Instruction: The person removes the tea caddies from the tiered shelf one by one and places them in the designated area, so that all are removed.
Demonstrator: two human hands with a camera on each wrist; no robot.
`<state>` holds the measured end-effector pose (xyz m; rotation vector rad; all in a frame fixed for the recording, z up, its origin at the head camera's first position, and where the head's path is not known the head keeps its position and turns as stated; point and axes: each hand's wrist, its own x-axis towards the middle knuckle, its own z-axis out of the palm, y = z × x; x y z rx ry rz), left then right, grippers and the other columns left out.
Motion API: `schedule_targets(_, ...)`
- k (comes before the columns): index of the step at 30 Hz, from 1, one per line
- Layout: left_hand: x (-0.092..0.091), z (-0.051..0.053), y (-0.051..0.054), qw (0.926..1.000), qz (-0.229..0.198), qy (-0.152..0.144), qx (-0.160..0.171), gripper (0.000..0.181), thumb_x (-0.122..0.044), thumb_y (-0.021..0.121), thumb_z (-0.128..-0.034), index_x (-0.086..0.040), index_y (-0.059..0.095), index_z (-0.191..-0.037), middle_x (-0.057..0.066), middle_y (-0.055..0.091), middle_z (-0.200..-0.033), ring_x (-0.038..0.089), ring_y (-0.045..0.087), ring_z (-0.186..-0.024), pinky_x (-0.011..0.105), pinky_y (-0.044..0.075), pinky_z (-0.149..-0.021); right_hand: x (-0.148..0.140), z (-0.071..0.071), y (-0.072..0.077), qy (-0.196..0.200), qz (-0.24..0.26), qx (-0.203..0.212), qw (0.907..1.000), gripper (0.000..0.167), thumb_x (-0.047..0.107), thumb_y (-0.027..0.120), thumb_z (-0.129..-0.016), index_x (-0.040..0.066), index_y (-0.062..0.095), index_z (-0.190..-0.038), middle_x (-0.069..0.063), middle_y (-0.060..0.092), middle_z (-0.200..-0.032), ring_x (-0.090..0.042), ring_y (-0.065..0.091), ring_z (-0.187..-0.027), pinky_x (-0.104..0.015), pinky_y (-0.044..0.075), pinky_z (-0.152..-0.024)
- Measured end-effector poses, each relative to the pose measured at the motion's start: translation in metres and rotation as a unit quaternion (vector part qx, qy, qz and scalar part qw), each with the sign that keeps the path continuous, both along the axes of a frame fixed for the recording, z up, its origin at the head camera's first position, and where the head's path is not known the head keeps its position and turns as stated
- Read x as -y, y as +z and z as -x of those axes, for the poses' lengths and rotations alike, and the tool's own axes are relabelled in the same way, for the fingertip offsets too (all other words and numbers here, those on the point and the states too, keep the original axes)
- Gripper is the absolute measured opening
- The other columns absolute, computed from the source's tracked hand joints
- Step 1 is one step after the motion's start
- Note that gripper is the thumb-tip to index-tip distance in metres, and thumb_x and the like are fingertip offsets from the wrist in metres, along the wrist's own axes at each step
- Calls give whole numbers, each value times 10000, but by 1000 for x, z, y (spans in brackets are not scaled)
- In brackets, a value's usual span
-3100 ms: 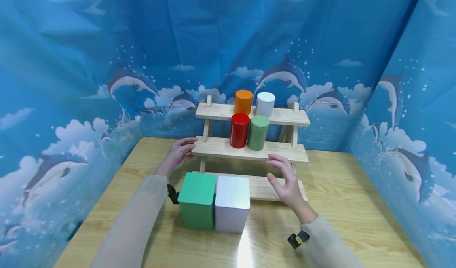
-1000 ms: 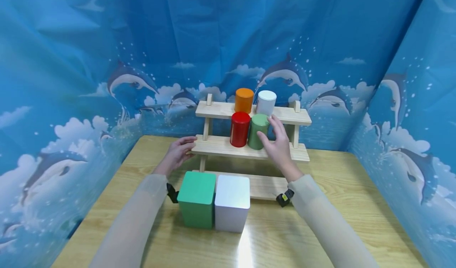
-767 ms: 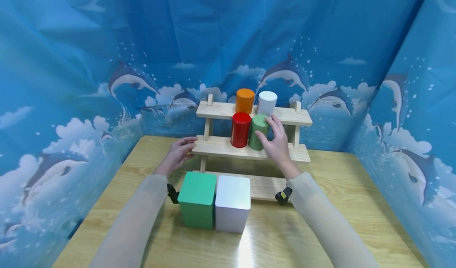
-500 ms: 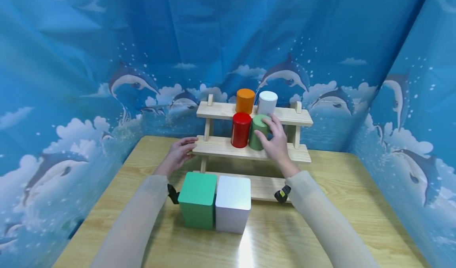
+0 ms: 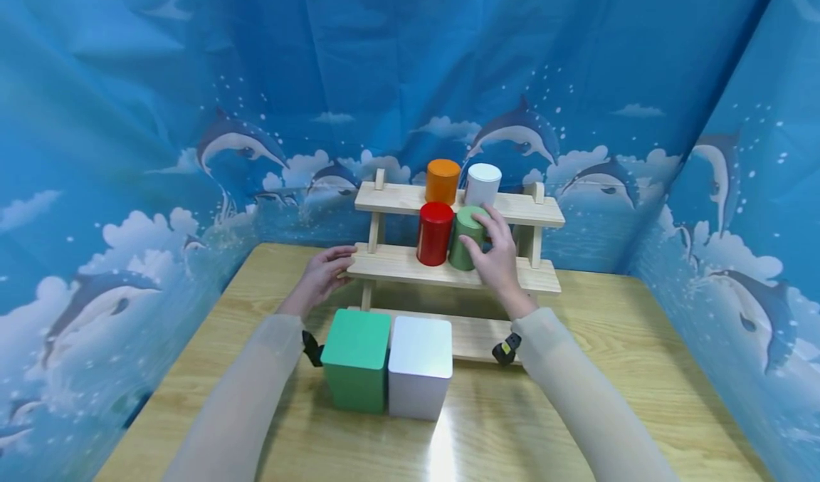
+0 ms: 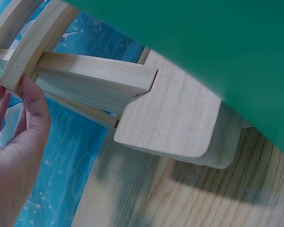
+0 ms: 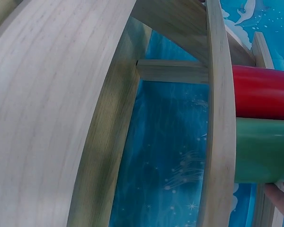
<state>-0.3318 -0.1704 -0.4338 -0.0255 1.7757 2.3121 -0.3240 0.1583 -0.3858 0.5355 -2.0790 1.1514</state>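
Your right hand [image 5: 502, 260], earlier apart from the green canister [image 7: 264, 149], now grips it with curled fingers, seemingly securing it, while your left hand [image 5: 320, 272] pinches the middle shelf [image 5: 391, 263].

No text, brand or number can be read in the 3 views: not on the green can [image 5: 461, 247], red can [image 5: 434, 234], orange can [image 5: 442, 182], white can [image 5: 482, 185], green box [image 5: 356, 357], white box [image 5: 420, 361] or stand [image 5: 397, 263].

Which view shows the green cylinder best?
Head: green cylinder visible top to base, though the right hand covers part. Right wrist: lower side only, cropped by the frame. Left wrist: not visible.
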Motion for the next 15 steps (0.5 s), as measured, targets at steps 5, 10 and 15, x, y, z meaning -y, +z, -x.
schedule_targets(5,-1,0,0,10000,18,41,32,399,-106,576,-929,-30,489,-1311,27,526,-1136,137,583,-908,320,476,-727,-1,-2,-2,-39,28,-156,9999,402,89,730,-806,58,596,-1184,-152,423,-1364,-282,449,-1187,-444,473,-859)
schedule_targets(10,0,5,-5,9999,-62,95,81,374,-106,586,-923,-47,517,-1286,32,525,-1140,146,589,-908,322,480,-714,-2,-4,-3,17,64,-384,9992,393,53,739,-788,33,607,-1158,-170,441,-1337,-273,465,-1166,-431,487,-838)
schedule_targets(15,1,12,-14,9995,-177,234,147,316,-120,617,-905,-89,574,-1217,34,535,-1139,154,590,-898,309,482,-672,-4,-9,-4,130,-24,-700,9975,400,15,747,-767,13,612,-1144,-208,451,-1316,-292,459,-1179,-439,474,-856)
